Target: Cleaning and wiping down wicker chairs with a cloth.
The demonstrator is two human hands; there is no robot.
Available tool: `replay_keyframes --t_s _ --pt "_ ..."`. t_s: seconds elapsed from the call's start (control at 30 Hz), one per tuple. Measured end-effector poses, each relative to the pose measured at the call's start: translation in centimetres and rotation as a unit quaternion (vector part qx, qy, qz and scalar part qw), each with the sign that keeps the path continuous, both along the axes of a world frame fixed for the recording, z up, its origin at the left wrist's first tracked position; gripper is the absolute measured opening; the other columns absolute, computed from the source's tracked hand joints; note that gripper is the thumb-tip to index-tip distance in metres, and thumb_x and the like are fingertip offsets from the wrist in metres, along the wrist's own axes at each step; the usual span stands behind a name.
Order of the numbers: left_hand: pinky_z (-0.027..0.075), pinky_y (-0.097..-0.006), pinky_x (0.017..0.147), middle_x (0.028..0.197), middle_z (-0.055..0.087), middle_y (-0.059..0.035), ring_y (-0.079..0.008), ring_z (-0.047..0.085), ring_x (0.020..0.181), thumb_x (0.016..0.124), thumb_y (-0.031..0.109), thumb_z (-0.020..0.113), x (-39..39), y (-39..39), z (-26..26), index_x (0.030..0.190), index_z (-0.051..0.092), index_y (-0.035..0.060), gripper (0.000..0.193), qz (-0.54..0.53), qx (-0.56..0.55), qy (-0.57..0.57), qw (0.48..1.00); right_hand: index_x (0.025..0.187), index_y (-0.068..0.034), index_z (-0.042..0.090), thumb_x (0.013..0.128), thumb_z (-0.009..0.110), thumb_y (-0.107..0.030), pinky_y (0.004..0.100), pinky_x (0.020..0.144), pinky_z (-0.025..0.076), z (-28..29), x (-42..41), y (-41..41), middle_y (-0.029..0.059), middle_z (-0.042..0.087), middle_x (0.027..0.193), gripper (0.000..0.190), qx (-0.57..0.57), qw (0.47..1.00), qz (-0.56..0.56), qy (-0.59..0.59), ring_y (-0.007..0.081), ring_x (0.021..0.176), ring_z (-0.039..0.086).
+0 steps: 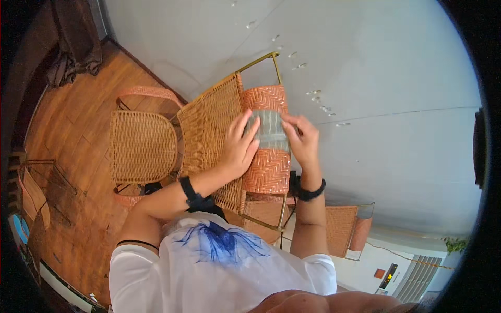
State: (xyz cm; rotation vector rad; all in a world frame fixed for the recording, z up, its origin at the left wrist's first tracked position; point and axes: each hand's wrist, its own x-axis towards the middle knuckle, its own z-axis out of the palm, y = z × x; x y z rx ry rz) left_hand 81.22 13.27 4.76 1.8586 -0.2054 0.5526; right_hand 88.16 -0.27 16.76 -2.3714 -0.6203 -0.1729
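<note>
A roll-shaped headrest (267, 172) of glossy orange herringbone weave is fixed across the top of a wicker chair back (209, 117). Around its middle runs a grey-green band (270, 127) streaked with pale lines; its material is not clear. My left hand (240, 146) lies on the band's left side, fingers spread, the palm side towards the wicker. At the band's right edge, my right hand (304, 137) pinches with thumb and forefinger, the other fingers curled. What sits between those fingertips is too small to see.
A brass-coloured metal frame (256, 62) carries the chair back, close to a pale wall (391, 70) with several small hooks. Another wicker chair (143, 146) stands left on the wood floor (74, 117). Behind my right arm is a similar chair (340, 231), near a white air conditioner (419, 274).
</note>
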Motion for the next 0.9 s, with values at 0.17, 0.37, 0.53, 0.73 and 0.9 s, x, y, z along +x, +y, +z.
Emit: replay_keyframes --t_s 0.17,0.37,0.53,0.73,0.9 --pt "0.019 -0.0511 0.104 0.145 0.021 -0.0182 -0.0389 0.020 0.131 0.091 0.023 0.043 -4.5 -0.2 -0.2 0.136 0.034 0.0045 0.050 -0.056 0.003 0.025 0.998 0.091 -0.002 0.067 0.076 0.066 -0.003 0.0283 0.058 0.045 0.4 -2.6 -1.6 0.0123 0.062 0.073 0.015 -0.009 0.998 0.040 0.054 0.0200 0.063 0.058" --pt "0.012 -0.0521 0.107 0.148 0.013 -0.0187 -0.0393 0.012 0.136 0.091 0.024 0.041 0.6 0.3 -0.9 0.141 0.024 0.0046 0.056 -0.011 0.038 -0.010 0.999 0.091 -0.004 0.068 0.075 0.067 -0.003 0.0289 0.053 0.043 -0.4 2.4 1.1 0.0102 0.058 0.067 0.016 -0.020 0.994 0.048 -0.097 0.0204 0.057 0.053" --pt "0.010 -0.0464 0.109 0.148 0.008 -0.0214 -0.0387 0.009 0.137 0.091 0.017 0.040 3.1 1.4 -0.9 0.142 0.018 0.0023 0.057 -0.008 0.012 -0.016 1.000 0.092 -0.004 0.068 0.075 0.067 -0.004 0.0282 0.051 0.041 -1.5 4.8 2.5 0.0090 0.057 0.066 0.017 0.026 0.994 0.028 -0.102 0.0179 0.055 0.050" --pt "0.012 -0.0477 0.108 0.148 0.006 -0.0227 -0.0404 0.008 0.136 0.093 0.020 0.037 -2.0 0.5 -1.6 0.143 0.017 0.0041 0.056 -0.102 -0.018 -0.002 0.995 0.093 -0.004 0.068 0.074 0.068 -0.003 0.0272 0.050 0.040 -0.5 -1.6 -1.0 0.0092 0.054 0.063 0.018 -0.046 0.998 0.025 -0.042 0.0171 0.055 0.050" --pt "0.014 -0.0494 0.108 0.147 0.011 -0.0226 -0.0412 0.012 0.135 0.090 0.020 0.042 -5.8 0.2 -1.7 0.142 0.021 0.0050 0.058 -0.152 -0.051 0.015 0.987 0.093 -0.004 0.068 0.074 0.068 -0.001 0.0267 0.047 0.039 0.2 -5.2 -1.4 0.0091 0.050 0.062 0.020 -0.049 0.999 0.019 -0.003 0.0171 0.052 0.048"
